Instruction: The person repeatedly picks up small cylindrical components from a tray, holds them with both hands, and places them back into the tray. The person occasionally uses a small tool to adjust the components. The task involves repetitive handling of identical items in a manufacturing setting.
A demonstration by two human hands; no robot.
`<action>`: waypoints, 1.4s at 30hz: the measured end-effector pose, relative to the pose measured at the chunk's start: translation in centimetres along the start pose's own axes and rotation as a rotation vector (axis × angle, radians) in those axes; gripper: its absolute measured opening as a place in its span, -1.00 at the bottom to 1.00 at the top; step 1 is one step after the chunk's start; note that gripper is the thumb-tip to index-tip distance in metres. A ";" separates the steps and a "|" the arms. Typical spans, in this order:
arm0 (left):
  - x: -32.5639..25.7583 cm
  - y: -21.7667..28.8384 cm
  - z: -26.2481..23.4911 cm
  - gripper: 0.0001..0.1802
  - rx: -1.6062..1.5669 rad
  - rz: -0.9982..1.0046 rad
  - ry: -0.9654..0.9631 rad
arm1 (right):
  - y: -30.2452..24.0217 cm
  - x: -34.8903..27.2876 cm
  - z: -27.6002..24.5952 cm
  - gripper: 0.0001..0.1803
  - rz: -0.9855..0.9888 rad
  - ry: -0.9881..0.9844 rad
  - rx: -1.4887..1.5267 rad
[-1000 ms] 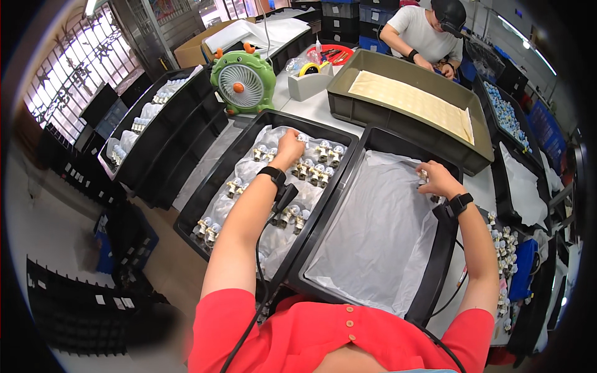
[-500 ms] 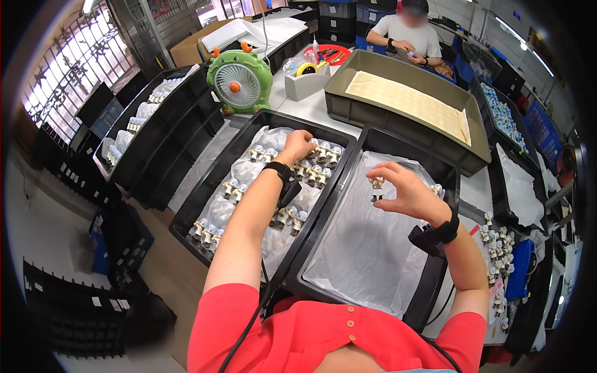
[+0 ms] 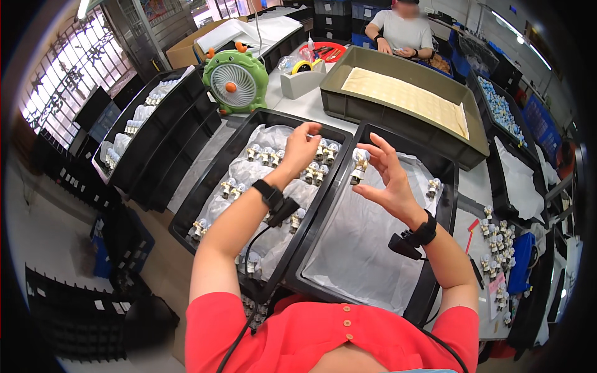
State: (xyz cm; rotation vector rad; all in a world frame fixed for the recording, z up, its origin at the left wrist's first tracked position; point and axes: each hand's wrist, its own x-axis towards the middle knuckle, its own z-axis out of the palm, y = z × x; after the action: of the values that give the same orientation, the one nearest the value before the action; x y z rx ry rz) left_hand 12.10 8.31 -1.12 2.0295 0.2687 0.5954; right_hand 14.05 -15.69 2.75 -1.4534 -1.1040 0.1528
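My right hand (image 3: pixel 393 185) is above the right black tray (image 3: pixel 311 248), its thumb and fingers closed on a small figurine (image 3: pixel 359 165) with a pale round head, light body and dark base. The figurine is upright. My left hand (image 3: pixel 300 149) is over the far part of the left black tray (image 3: pixel 186 208), fingers bent and apart, with nothing visible between them. Just below its fingertips stand several similar figurines (image 3: pixel 320 171). More of them sit in rows between crumpled plastic sheeting. One figurine (image 3: pixel 433 186) rests at the right side of the lined right tray.
A green fan (image 3: pixel 236 81) stands beyond the left tray. Behind the right tray is a large olive bin (image 3: pixel 398 109) with a yellowish sheet. Loose figurines (image 3: pixel 497 242) lie on the table at right. Stacked black trays (image 3: pixel 158 137) stand at left; another person (image 3: pixel 401 34) works at the back.
My right hand has shifted left with its figurine, toward the rim between the trays. My left hand has lifted a little, its fingers now apart above the figurines.
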 end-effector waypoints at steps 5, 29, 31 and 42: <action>-6.2 7.1 -0.5 -0.72 -0.216 0.114 -0.201 | 1.0 -0.5 0.3 0.01 -0.018 0.022 0.076; -12.7 8.5 0.6 -0.53 -1.175 -0.398 -0.515 | -0.3 -2.5 2.3 0.15 -0.297 0.051 -0.244; -12.7 8.3 0.9 -0.50 -1.335 -0.453 -0.581 | -0.3 -2.6 2.7 0.14 -0.279 0.033 -0.257; -12.3 9.2 0.0 -0.44 -1.280 -0.412 -0.595 | -0.6 -2.7 2.8 0.16 -0.108 0.002 -0.114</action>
State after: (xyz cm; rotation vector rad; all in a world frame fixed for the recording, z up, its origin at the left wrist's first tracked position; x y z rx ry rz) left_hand 1.10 -1.54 3.03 0.7833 -0.0734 -0.1468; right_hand 10.42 -15.64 1.24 -1.4900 -1.2030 0.0131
